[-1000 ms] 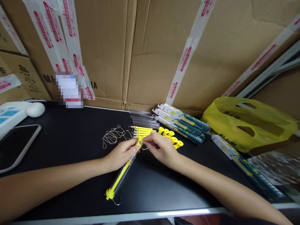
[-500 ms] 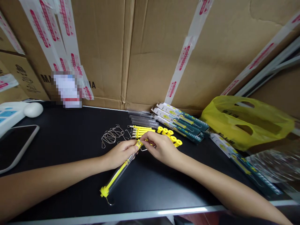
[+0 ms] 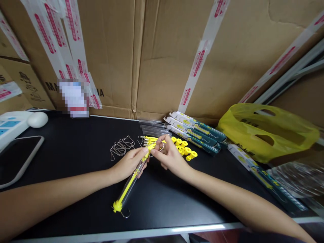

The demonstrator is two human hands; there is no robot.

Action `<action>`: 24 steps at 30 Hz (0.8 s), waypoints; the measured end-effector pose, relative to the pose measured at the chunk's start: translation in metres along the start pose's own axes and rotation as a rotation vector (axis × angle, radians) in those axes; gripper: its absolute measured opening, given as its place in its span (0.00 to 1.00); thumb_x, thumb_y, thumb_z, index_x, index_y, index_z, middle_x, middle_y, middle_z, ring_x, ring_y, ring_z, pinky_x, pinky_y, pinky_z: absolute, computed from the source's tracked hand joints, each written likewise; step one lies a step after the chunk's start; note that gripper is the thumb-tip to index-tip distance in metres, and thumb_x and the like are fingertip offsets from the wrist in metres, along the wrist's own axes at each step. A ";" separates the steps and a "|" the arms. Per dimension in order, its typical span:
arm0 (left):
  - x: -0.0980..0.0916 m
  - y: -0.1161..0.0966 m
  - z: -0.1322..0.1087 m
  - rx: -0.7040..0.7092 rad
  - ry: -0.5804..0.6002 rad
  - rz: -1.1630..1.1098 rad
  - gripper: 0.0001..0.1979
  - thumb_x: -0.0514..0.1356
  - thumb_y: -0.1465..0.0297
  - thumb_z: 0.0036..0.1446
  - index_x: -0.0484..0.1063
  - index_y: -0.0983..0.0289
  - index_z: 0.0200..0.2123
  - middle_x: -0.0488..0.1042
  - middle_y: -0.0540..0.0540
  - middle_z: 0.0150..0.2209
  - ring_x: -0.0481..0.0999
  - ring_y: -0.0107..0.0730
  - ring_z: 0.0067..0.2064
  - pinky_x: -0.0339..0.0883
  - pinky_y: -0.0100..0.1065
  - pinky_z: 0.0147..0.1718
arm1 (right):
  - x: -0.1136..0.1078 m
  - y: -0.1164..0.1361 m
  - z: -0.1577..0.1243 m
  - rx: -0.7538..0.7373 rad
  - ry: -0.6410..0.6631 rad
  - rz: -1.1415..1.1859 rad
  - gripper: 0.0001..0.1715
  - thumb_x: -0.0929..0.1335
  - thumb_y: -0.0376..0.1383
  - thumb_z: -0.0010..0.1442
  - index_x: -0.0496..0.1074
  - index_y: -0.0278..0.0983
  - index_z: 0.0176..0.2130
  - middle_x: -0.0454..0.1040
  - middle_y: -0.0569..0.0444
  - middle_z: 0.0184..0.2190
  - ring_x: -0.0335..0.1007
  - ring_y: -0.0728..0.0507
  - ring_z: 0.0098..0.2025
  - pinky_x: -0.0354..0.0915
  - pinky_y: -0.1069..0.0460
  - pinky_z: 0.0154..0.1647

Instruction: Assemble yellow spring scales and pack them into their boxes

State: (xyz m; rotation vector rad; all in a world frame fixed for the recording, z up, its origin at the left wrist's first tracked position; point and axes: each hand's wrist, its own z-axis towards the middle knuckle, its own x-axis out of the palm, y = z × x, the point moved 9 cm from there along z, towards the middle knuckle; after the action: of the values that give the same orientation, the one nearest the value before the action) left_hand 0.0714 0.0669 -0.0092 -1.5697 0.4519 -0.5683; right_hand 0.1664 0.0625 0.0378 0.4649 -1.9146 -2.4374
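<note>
My left hand [image 3: 129,163] is closed round the upper part of a clear tube with a yellow insert [image 3: 128,189]. The tube slants down to a yellow cap and a wire hook [image 3: 120,209] near the table's front. My right hand [image 3: 169,156] pinches a small metal wire ring [image 3: 160,145] at the tube's top end. Just behind my hands lie several yellow rods [image 3: 151,138], yellow caps [image 3: 185,148] and a heap of wire hooks [image 3: 120,146].
The black table [image 3: 76,158] holds clear tubes [image 3: 153,127], boxed packs [image 3: 194,133], more packs [image 3: 263,177], a yellow plastic bag [image 3: 265,130] and clear wrapping at right. A tablet [image 3: 15,157], a white device and a mouse [image 3: 37,118] lie at left. Taped cardboard boxes [image 3: 162,54] stand behind.
My right hand has lifted slightly and drawn the wire ring up at the tube's top end. The tube's lower end shifted a little.
</note>
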 end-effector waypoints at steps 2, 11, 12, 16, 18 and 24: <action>-0.001 -0.001 -0.001 0.007 -0.015 -0.031 0.22 0.52 0.50 0.58 0.63 0.64 0.28 0.64 0.44 0.18 0.63 0.20 0.13 0.58 0.22 0.11 | 0.013 -0.018 -0.002 0.145 0.048 0.147 0.17 0.67 0.45 0.58 0.54 0.41 0.34 0.60 0.67 0.20 0.52 0.55 0.15 0.53 0.60 0.11; 0.001 0.002 0.000 -0.036 -0.040 -0.158 0.24 0.53 0.48 0.56 0.64 0.66 0.25 0.64 0.46 0.14 0.62 0.20 0.11 0.57 0.22 0.10 | 0.029 -0.014 0.003 0.055 0.149 0.332 0.20 0.67 0.47 0.58 0.55 0.39 0.30 0.67 0.64 0.20 0.65 0.54 0.19 0.69 0.57 0.20; 0.001 0.003 0.001 -0.046 -0.042 -0.177 0.24 0.53 0.49 0.57 0.65 0.66 0.25 0.65 0.47 0.14 0.62 0.20 0.11 0.55 0.22 0.09 | 0.029 -0.013 0.004 0.047 0.167 0.344 0.20 0.68 0.47 0.58 0.55 0.38 0.30 0.68 0.63 0.22 0.66 0.54 0.20 0.70 0.57 0.21; 0.000 0.005 0.001 -0.092 -0.050 -0.258 0.23 0.51 0.52 0.59 0.63 0.66 0.24 0.64 0.48 0.12 0.61 0.20 0.10 0.52 0.22 0.09 | 0.032 -0.012 0.008 0.049 0.234 0.377 0.21 0.69 0.47 0.57 0.55 0.38 0.30 0.69 0.62 0.25 0.68 0.54 0.22 0.71 0.56 0.25; 0.001 0.005 0.000 -0.110 -0.040 -0.295 0.23 0.51 0.53 0.60 0.63 0.66 0.23 0.63 0.48 0.12 0.60 0.20 0.10 0.52 0.22 0.10 | 0.033 -0.013 0.009 0.062 0.256 0.385 0.21 0.69 0.47 0.57 0.55 0.38 0.30 0.69 0.63 0.24 0.69 0.54 0.23 0.72 0.55 0.26; 0.006 0.003 0.000 -0.104 0.074 -0.402 0.23 0.50 0.53 0.61 0.63 0.66 0.26 0.62 0.47 0.14 0.61 0.21 0.13 0.57 0.23 0.13 | 0.032 -0.012 0.011 0.086 0.310 0.346 0.21 0.68 0.48 0.58 0.55 0.38 0.31 0.68 0.63 0.25 0.70 0.53 0.24 0.71 0.54 0.27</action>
State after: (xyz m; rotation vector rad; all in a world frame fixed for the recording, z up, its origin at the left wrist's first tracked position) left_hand 0.0767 0.0631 -0.0121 -1.7559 0.2213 -0.9245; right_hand 0.1351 0.0702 0.0218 0.4389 -1.7987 -1.9505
